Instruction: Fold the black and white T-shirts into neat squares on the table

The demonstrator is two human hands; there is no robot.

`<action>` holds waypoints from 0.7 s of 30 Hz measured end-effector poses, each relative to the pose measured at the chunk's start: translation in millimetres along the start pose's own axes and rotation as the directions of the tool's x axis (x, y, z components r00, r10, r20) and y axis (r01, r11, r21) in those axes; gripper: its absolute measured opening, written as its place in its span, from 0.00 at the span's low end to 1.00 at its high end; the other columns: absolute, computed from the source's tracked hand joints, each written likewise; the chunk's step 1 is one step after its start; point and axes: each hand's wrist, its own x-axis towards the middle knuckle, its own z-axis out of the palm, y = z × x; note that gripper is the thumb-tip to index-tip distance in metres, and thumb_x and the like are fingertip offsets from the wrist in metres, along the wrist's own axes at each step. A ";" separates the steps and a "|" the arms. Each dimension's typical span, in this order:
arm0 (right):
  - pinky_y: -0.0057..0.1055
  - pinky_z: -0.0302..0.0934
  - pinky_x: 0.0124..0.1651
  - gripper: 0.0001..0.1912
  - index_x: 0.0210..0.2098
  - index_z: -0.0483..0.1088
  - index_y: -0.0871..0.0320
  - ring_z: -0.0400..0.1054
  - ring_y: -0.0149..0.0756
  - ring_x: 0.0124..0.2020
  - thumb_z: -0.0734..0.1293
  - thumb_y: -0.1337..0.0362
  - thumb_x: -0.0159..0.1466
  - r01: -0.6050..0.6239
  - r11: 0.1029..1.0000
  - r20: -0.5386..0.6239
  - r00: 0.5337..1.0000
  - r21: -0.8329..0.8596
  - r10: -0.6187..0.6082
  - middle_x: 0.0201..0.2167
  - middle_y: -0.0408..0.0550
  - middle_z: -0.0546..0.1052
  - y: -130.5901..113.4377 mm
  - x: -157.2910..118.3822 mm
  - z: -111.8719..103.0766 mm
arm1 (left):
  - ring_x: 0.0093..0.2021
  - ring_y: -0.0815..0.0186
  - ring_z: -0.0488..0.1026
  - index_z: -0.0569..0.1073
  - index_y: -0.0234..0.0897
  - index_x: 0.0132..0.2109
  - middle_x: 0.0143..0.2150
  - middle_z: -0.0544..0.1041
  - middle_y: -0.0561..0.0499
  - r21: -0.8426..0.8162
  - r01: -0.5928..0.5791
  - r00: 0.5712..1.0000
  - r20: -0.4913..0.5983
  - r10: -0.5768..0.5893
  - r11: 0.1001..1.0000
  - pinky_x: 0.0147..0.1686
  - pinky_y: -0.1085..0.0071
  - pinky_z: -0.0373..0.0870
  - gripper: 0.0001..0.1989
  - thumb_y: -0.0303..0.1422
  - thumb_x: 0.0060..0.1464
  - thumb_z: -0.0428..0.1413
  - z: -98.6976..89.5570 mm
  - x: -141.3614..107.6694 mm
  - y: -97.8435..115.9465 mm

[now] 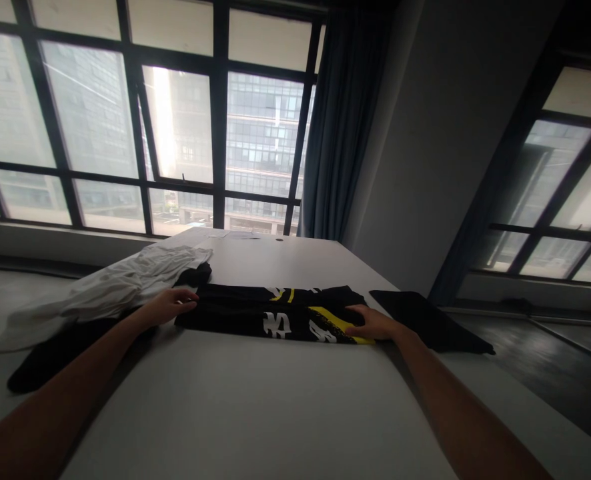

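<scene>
A black garment [235,310] with white lettering and yellow stripes lies folded into a long, flat strip across the white table. At its left end my left hand [170,305] has its fingertips and thumb closed on the edge of the cloth. My right hand [378,325] grips the right end over the yellow stripe, with thumb and fingers bent around the fabric. A crease runs lengthwise between the strip's far and near layers. Whether the garment has sleeves cannot be seen in this folded state.
Crumpled white cloth [110,283] lies to the left, over a black cloth [70,350]. Another black folded cloth [425,320] rests at the right. The white table [245,407] stretches toward large windows [175,127]. A dark blue curtain [338,127] hangs beside a pillar [440,133].
</scene>
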 end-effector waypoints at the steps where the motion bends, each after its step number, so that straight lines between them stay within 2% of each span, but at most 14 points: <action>1: 0.44 0.56 0.62 0.52 0.68 0.55 0.58 0.56 0.57 0.65 0.71 0.40 0.52 0.002 1.000 -0.007 1.000 -0.002 -0.002 0.68 0.58 0.57 -0.9 -0.6 0.0 | 0.33 0.59 0.75 0.79 0.37 0.41 0.34 0.80 0.50 0.026 -0.012 1.000 -0.011 0.012 1.000 0.35 0.67 0.71 0.30 0.56 0.37 0.59 4.5 1.6 -2.8; 5: 0.44 0.56 0.63 0.51 0.67 0.57 0.57 0.56 0.55 0.65 0.70 0.39 0.52 0.013 1.000 -0.021 1.000 -0.006 -0.013 0.68 0.58 0.58 -1.8 -0.2 1.0 | 0.42 0.54 0.77 0.79 0.37 0.46 0.42 0.82 0.45 0.179 -0.028 0.995 -0.086 0.044 0.983 0.44 0.63 0.71 0.30 0.54 0.44 0.55 25.7 10.2 -11.2; 9: 0.44 0.56 0.63 0.49 0.66 0.60 0.55 0.57 0.53 0.65 0.71 0.39 0.51 0.026 1.000 -0.037 0.999 -0.006 -0.026 0.68 0.57 0.59 3.1 4.2 3.5 | 0.46 0.54 0.77 0.79 0.37 0.47 0.45 0.82 0.44 0.221 0.046 0.982 -0.188 -0.004 0.974 0.49 0.64 0.70 0.24 0.48 0.51 0.52 37.6 19.4 -11.3; 11: 0.45 0.56 0.62 0.49 0.66 0.60 0.55 0.57 0.54 0.64 0.71 0.39 0.51 0.023 1.000 -0.039 0.999 -0.003 -0.023 0.68 0.57 0.59 4.6 5.5 4.3 | 0.46 0.55 0.77 0.78 0.37 0.49 0.45 0.82 0.45 0.214 0.065 0.977 -0.212 -0.019 0.975 0.48 0.65 0.70 0.22 0.42 0.48 0.56 40.0 22.3 -9.3; 14: 0.46 0.58 0.61 0.49 0.66 0.60 0.55 0.58 0.55 0.64 0.71 0.40 0.51 0.017 1.000 -0.036 0.999 0.002 -0.016 0.68 0.57 0.59 3.2 4.6 3.8 | 0.45 0.56 0.78 0.78 0.39 0.50 0.42 0.82 0.48 0.201 0.064 0.973 -0.229 -0.016 0.977 0.48 0.67 0.70 0.24 0.33 0.43 0.59 42.1 24.0 -5.8; 18: 0.44 0.57 0.62 0.47 0.65 0.62 0.56 0.60 0.56 0.63 0.72 0.43 0.51 0.047 0.999 -0.067 0.997 -0.002 -0.047 0.66 0.58 0.62 -1.9 0.7 2.3 | 0.43 0.57 0.78 0.81 0.41 0.41 0.38 0.83 0.51 0.146 0.056 0.969 -0.248 -0.019 0.988 0.47 0.68 0.70 0.18 0.30 0.40 0.57 41.9 24.0 -1.5; 21: 0.42 0.55 0.64 0.46 0.65 0.63 0.56 0.59 0.55 0.64 0.72 0.44 0.51 0.063 0.998 -0.072 0.995 -0.017 -0.064 0.66 0.57 0.62 -5.2 -1.7 1.5 | 0.37 0.60 0.77 0.81 0.40 0.37 0.34 0.81 0.52 0.079 0.062 0.962 -0.270 -0.039 0.995 0.39 0.70 0.71 0.15 0.30 0.40 0.55 37.6 23.2 2.1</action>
